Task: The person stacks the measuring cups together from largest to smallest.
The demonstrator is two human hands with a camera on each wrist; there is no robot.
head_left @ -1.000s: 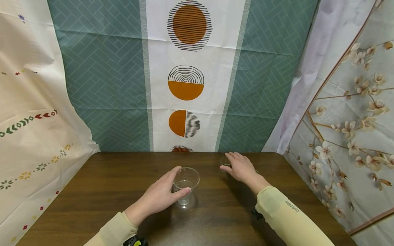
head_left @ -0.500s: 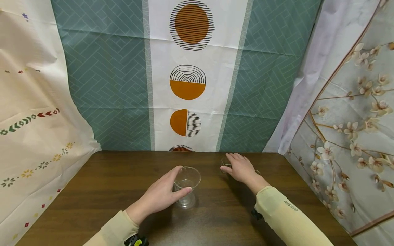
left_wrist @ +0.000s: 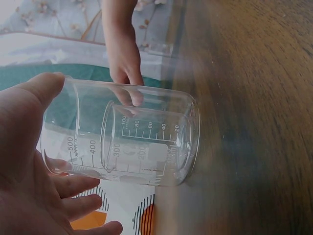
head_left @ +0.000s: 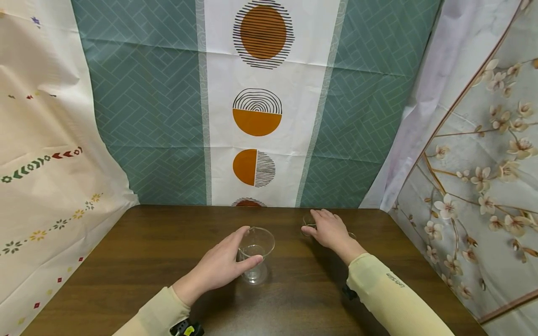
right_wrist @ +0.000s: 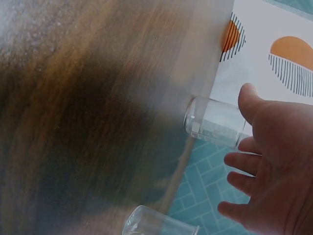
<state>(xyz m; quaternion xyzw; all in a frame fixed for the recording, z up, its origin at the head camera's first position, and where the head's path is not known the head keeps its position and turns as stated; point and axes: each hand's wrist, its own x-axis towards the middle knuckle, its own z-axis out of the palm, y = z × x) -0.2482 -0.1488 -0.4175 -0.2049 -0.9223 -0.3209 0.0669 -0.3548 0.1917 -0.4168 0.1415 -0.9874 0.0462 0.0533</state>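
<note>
A large clear glass beaker (head_left: 266, 247) with white volume marks stands upright on the table. My left hand (head_left: 219, 261) holds it near the rim, thumb on the near side and index finger behind. A smaller beaker (left_wrist: 146, 122) is nested inside, as the left wrist view shows. Farther back, my right hand (head_left: 332, 232) holds the top of another small glass beaker (right_wrist: 215, 120), with the thumb on one side and the index finger at the other. In the right wrist view, its remaining fingers extend clear of the glass. That beaker is partly hidden by the hand in the head view.
One more glass beaker (right_wrist: 157, 223) stands to the right of my right hand, mostly behind the wrist in the head view. The brown wooden table (head_left: 168, 233) ends at a patterned cloth backdrop (head_left: 147, 116). Printed curtains hang along both sides.
The head view has shifted very slightly. Both hands and the beakers keep their places relative to the table.
</note>
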